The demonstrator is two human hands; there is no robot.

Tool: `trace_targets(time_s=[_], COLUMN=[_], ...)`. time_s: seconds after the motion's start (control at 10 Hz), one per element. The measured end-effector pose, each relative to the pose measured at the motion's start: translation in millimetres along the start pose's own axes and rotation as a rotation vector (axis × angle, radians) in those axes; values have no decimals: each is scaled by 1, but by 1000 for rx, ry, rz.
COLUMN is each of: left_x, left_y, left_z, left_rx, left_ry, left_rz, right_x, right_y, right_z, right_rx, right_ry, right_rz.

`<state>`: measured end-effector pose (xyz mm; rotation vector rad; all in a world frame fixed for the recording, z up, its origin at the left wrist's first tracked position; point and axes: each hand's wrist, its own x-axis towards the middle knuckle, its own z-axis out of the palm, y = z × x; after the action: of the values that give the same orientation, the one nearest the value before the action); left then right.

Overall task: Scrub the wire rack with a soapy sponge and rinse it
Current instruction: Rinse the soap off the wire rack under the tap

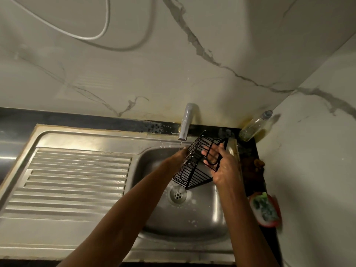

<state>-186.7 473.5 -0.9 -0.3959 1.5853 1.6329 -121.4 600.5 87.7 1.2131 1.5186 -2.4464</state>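
Stainless steel sink fills the lower frame, ribbed drainboard on the left, basin on the right with round drain at its bottom. White cable loops across the marble wall above. Chrome faucet comes off the back edge, thin water stream falling from its spout. Left hand reaches in under the stream and sits against the left side of the black wire rack; fingers mostly hidden behind the wires, can't tell if it grips or just touches. Rack is held tilted above the basin, just right of the stream, lower corner near the drain but apart from it. Right hand grasps the rack's right end, fingers curled round the looped wire hook there. Both forearms bare, wet-looking. Clear bottle leans in the back right corner on the dark surface. Green sponge lies in a red dish on the surface right of the basin, well apart from the rack, blurred at the edge. Soap flecks on the basin floor.
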Motion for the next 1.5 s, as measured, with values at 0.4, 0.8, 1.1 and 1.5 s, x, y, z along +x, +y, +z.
trace_targets(time_s=[0.4, 0.8, 1.1, 1.5], left_x=[-29, -1, 16, -14], left_y=[56, 14, -24, 49], left_z=[-19, -18, -15, -11], left_rx=[-2, 5, -200, 38], left_ry=[31, -81, -104, -51], left_rz=[-87, -67, -130, 4], right_x=[5, -1, -10, -5], right_y=[25, 10, -27, 20], right_z=[49, 37, 11, 36], right_rx=[-10, 190, 214, 50], right_ry=[5, 28, -36, 9], right_rz=[159, 138, 143, 125])
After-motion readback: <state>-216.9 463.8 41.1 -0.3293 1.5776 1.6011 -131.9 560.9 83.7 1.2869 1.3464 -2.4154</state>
